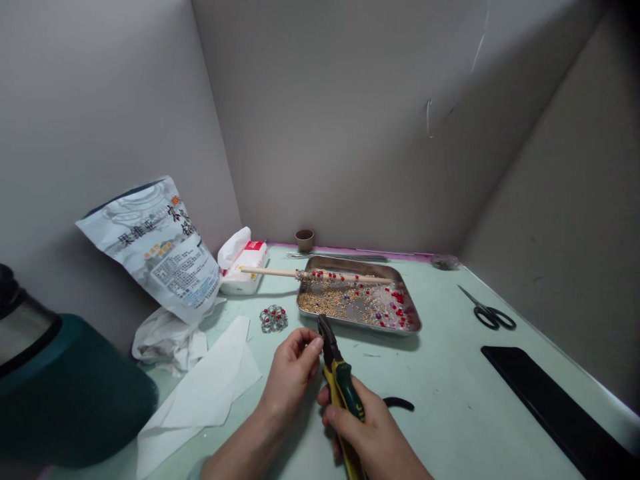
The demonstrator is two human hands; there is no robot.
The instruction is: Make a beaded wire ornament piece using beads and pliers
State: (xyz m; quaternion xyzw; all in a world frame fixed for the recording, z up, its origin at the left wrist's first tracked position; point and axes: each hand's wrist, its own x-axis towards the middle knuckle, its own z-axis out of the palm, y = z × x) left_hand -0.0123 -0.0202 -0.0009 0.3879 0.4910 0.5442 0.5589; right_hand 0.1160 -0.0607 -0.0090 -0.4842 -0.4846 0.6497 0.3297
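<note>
My right hand (363,420) is wrapped round the green and yellow handles of a pair of pliers (344,383), whose dark jaws point away from me. Beside those jaws, my left hand (293,367) pinches thumb against forefinger; whatever sits between them is too small to make out. Just beyond both hands is a metal tray (356,327) with gold, red, purple and clear beads. A wooden stick (275,271) wound with wire and red beads rests across it. A beaded wire piece (273,319) lies to the left of the tray.
At left stand a teal bottle (75,393), a silver pouch (160,247) and a tissue pack (245,267), with white paper (200,393) before them. A brown cup (305,240) is at the back. Scissors (487,313) and a black flat object (545,400) lie right.
</note>
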